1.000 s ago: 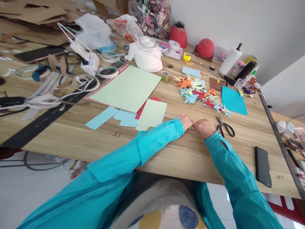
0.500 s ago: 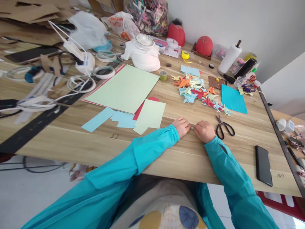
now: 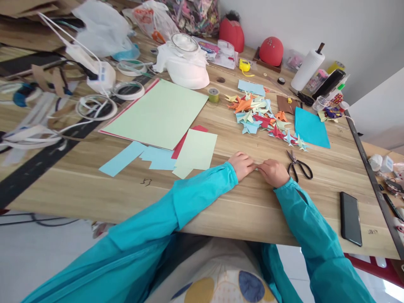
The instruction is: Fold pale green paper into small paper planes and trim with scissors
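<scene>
My left hand (image 3: 242,164) and my right hand (image 3: 273,172) rest close together on the wooden table (image 3: 246,202), fingers curled and pinched around a small pale green paper piece (image 3: 256,168) that is mostly hidden between them. Black scissors (image 3: 299,165) lie just right of my right hand. A pale green paper sheet (image 3: 196,150) lies just left of my left hand. A heap of folded coloured paper shapes (image 3: 261,118) sits beyond my hands.
A large green sheet (image 3: 158,113), light blue scraps (image 3: 139,155) and a teal sheet (image 3: 311,128) lie on the table. A black phone (image 3: 350,218) lies near the right front edge. Tape rolls, cables, a white pot, red balls and a paper roll crowd the far side.
My hands stay pinched together at the same spot on the table. The view has shifted slightly, so everything sits a little lower and to the left.
</scene>
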A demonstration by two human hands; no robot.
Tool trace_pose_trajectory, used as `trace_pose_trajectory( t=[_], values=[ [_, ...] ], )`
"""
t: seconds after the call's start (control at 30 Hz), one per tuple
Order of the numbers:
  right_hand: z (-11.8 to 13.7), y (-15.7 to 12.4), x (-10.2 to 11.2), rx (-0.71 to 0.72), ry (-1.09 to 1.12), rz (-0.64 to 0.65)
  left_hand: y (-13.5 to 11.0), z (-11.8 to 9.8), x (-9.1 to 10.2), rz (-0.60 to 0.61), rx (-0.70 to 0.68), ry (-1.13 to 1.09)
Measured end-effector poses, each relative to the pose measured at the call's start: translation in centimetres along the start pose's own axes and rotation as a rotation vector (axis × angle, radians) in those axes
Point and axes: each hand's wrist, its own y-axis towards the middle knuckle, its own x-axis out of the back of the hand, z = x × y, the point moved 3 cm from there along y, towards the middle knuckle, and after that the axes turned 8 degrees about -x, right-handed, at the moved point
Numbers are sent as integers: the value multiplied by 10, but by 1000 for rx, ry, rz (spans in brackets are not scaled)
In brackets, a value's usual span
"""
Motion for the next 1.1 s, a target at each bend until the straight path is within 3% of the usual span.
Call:
trace_pose_trajectory(
  t=[0.53, 0.83, 1.1],
  values=[
    [1, -1, 4, 133, -93, -57, -5, 6, -1, -143, -62, -23],
    [-14, -8, 2, 91, 0, -8, -4, 6, -1, -73, -76, -10],
    [1, 4, 4, 67, -125, 43, 0, 5, 7, -46, -77, 20]
  ],
)
